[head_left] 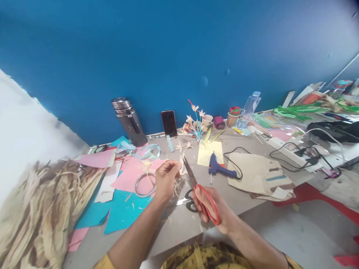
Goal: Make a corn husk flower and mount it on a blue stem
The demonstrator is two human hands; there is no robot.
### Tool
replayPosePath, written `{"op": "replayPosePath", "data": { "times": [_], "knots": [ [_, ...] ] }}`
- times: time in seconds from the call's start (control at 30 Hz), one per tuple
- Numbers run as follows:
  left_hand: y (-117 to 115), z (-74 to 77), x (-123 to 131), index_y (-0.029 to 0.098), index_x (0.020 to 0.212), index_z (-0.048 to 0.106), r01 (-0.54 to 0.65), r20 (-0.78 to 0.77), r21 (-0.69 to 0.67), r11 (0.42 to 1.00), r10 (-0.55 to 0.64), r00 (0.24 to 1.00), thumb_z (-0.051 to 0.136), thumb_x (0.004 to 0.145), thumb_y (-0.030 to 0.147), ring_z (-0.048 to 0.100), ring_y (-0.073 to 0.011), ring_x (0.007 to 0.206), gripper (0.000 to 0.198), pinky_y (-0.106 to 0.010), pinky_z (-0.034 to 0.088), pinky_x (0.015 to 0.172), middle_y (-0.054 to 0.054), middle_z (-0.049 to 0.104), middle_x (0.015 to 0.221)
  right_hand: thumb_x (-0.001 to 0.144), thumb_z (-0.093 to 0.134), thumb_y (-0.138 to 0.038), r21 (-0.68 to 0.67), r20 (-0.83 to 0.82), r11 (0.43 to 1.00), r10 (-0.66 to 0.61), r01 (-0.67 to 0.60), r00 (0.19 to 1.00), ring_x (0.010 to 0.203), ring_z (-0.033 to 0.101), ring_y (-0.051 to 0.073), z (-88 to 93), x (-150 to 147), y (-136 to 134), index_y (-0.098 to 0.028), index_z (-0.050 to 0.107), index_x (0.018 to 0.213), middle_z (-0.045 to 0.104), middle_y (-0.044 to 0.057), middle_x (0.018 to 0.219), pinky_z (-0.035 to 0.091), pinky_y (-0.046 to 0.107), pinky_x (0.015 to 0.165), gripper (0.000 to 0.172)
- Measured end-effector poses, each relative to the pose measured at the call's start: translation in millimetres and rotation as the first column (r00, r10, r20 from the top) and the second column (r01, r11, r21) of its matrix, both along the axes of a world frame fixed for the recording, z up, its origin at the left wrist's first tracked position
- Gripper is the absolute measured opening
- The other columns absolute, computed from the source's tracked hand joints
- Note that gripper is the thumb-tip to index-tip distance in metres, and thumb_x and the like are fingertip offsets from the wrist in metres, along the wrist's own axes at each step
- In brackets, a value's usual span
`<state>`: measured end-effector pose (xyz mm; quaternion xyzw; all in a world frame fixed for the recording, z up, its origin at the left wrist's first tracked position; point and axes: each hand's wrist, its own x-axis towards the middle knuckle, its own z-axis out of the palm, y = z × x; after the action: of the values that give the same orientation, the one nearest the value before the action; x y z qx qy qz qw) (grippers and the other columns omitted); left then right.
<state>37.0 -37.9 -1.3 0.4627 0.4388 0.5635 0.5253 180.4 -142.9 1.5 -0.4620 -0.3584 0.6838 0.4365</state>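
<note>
My right hand [209, 205] grips red-handled scissors [206, 198]. Their blades point up and to the left, looking nearly closed. Beside the blade tips, my left hand [167, 177] is closed in a pinch. Something small may be between the fingertips, but I cannot make it out; a pale husk-like scrap [183, 168] shows just past them. Under my right hand lies a second pair of scissors with black handles [189, 201], partly hidden. A roll of pale tape or ribbon [144, 185] rests left of my left hand. Small husk flowers [193, 125] on blue stems stand behind.
Dried corn husks [42, 213] heap at the left, beside pink [130, 173] and blue paper sheets [126, 213]. A grey flask [130, 123] and a phone [169, 123] stand by the wall. Rightward are a blue glue gun [221, 168], cardboard [246, 172] and a power strip [288, 151] with cables.
</note>
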Motion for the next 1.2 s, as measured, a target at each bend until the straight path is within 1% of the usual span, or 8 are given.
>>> {"op": "replayPosePath", "data": {
  "times": [0.17,0.23,0.43,0.57,0.77,0.97,1.07,1.2],
  "knots": [
    [-5,2.8,2,0.017,0.072,0.068,0.015,0.045,-0.023,1.0,-0.013,0.999,0.076,0.072,0.031,0.06,-0.0135,0.059,0.017,-0.028,0.05,0.066,0.0,0.066,0.064,0.077,0.063,-0.076,-0.02,-0.042,1.0,-0.011,0.011,0.999,0.05,0.037,0.007,-1.6,-1,1,-0.017,0.057,0.079,0.046,-0.001,0.067,0.03,0.021,0.044,0.059],
    [-7,3.9,3,0.016,0.073,0.069,0.029,0.037,-0.015,0.999,-0.028,0.999,0.076,0.073,0.032,0.063,-0.0151,0.063,0.017,-0.031,0.052,0.07,-0.001,0.068,0.067,0.077,0.064,-0.076,-0.033,-0.047,0.999,-0.024,0.022,0.999,0.05,0.037,0.007,-1.0,-2,2,-0.017,0.058,0.079,0.047,-0.001,0.068,0.031,0.02,0.045,0.06],
    [-5,-0.8,2,0.017,0.07,0.071,0.026,0.038,0.018,0.999,-0.027,0.999,0.077,0.072,0.029,0.061,-0.0141,0.064,0.014,-0.029,0.052,0.07,-0.001,0.067,0.067,0.077,0.064,-0.075,-0.034,-0.047,0.999,-0.033,0.031,0.998,0.051,0.039,0.007,1.6,-6,3,-0.016,0.06,0.082,0.047,-0.001,0.068,0.033,0.02,0.045,0.06],
    [-5,-2.4,2,0.017,0.07,0.072,0.033,0.106,-0.013,0.999,-0.032,0.994,0.08,0.07,0.03,0.061,-0.0144,0.065,0.015,-0.031,0.053,0.071,-0.001,0.067,0.068,0.08,0.061,-0.075,-0.027,-0.062,0.999,-0.025,0.023,0.998,0.051,0.041,0.007,-1.7,-9,3,-0.017,0.059,0.081,0.048,-0.002,0.066,0.033,0.019,0.043,0.058],
    [-6,2.0,3,0.016,0.068,0.071,0.033,0.141,-0.066,0.997,-0.023,0.99,0.083,0.066,0.031,0.061,-0.0141,0.063,0.019,-0.03,0.053,0.069,-0.001,0.067,0.066,0.078,0.063,-0.076,-0.055,-0.105,0.998,-0.04,0.035,0.994,0.052,0.041,0.007,-4.4,-11,4,-0.016,0.058,0.082,0.046,-0.004,0.065,0.034,0.017,0.043,0.06],
    [-7,0.9,3,0.017,0.067,0.071,0.047,0.137,-0.058,0.997,-0.039,0.99,0.082,0.066,0.03,0.061,-0.0139,0.064,0.017,-0.03,0.053,0.07,0.0,0.066,0.066,0.085,0.058,-0.072,0.017,-0.154,0.999,0.052,-0.05,0.987,0.043,0.034,0.005,-9.9,-12,4,-0.018,0.05,0.069,0.043,-0.006,0.055,0.026,0.017,0.039,0.057],
    [-6,-0.7,3,0.017,0.067,0.071,0.037,0.118,-0.074,0.997,-0.028,0.993,0.082,0.065,0.031,0.061,-0.0133,0.063,0.017,-0.03,0.053,0.069,0.0,0.065,0.066,0.084,0.059,-0.072,0.003,-0.145,0.999,0.041,-0.041,0.989,0.04,0.031,0.004,-11.5,-17,5,-0.018,0.047,0.064,0.04,-0.006,0.051,0.022,0.018,0.038,0.059],
    [-5,-1.4,4,0.016,0.067,0.071,0.024,0.073,-0.119,0.993,-0.015,0.997,0.082,0.063,0.032,0.06,-0.0126,0.061,0.02,-0.029,0.052,0.067,0.0,0.065,0.066,0.076,0.062,-0.078,-0.07,-0.149,0.998,-0.011,0.0,0.989,0.038,0.029,0.004,-7.2,-23,7,-0.019,0.044,0.058,0.037,-0.007,0.047,0.018,0.019,0.036,0.064]
  ]
}}
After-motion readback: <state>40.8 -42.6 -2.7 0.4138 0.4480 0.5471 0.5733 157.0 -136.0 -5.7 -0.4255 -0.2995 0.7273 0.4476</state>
